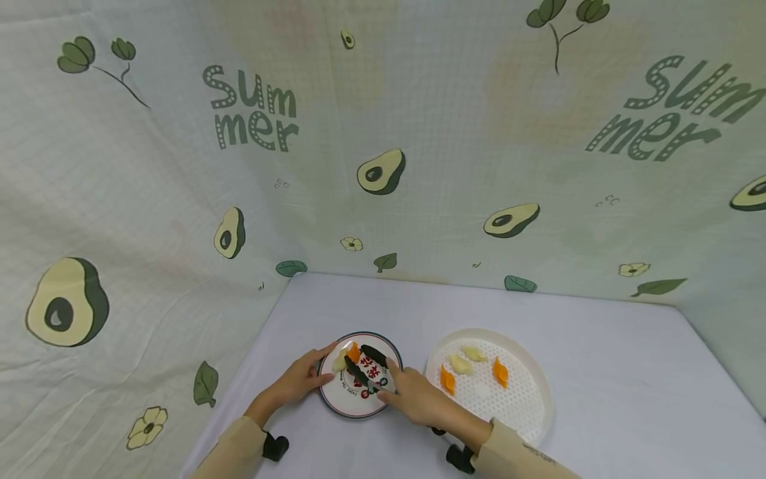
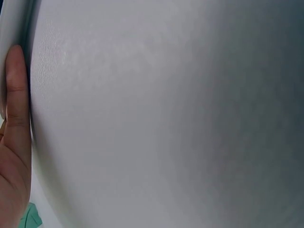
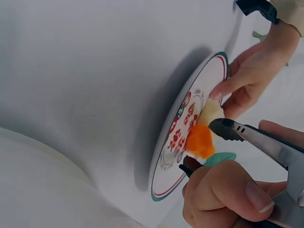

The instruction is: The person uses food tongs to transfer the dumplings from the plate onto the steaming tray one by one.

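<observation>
My right hand grips metal tongs with black tips, which stand apart over a white plate with a dark rim and red print. On the plate lie an orange piece and a pale yellow piece, side by side near the tong tips. The left hand holds the plate's left edge, its thumb over the rim in the right wrist view. Only part of this left hand shows in the left wrist view, alongside the plate's edge.
Right of the plate stands a round white perforated tray bearing two pale yellow pieces and two orange pieces. The right forearm crosses its near left side. A white table surface lies beneath, with printed cloth hanging behind.
</observation>
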